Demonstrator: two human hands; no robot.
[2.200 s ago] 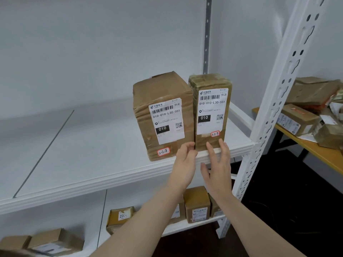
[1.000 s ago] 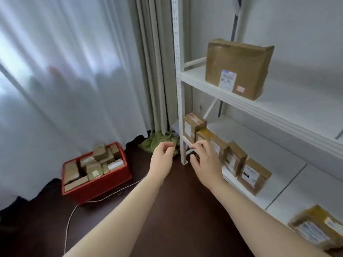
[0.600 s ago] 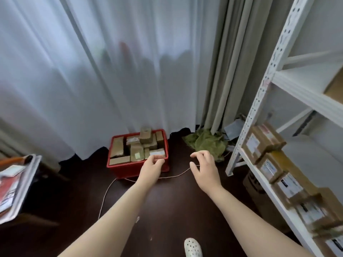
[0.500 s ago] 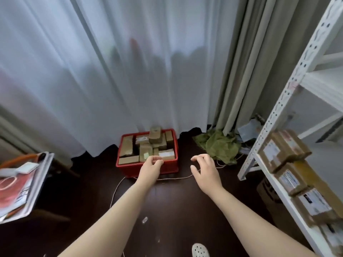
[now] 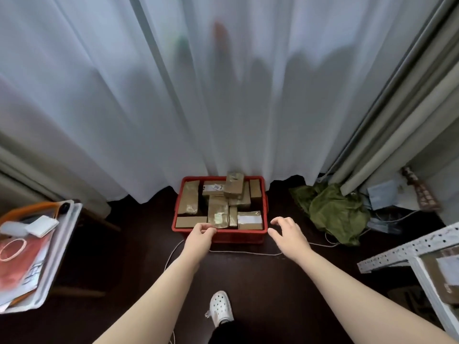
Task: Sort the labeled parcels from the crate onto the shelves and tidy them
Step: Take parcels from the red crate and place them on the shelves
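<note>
A red crate (image 5: 238, 236) sits on the dark floor against the white curtain, filled with several brown taped parcels (image 5: 218, 214); one parcel with a white label (image 5: 249, 219) lies at its front right. My left hand (image 5: 200, 235) hovers in front of the crate's near rim with fingers loosely curled and holds nothing. My right hand (image 5: 288, 235) is stretched out just right of the crate, fingers spread and relaxed, also holding nothing. The white shelf rack's corner (image 5: 407, 252) with a parcel on it shows at the right edge.
A crumpled green cloth (image 5: 332, 212) lies right of the crate. A white cable (image 5: 248, 252) runs across the floor before it. A stack of trays and papers (image 5: 34, 254) stands at left. My white shoe (image 5: 219, 306) is below.
I have turned from the shelf with its two standing parcels toward the crate. The crate has come to the middle of the view and nearer. Both hands stay without a parcel.
</note>
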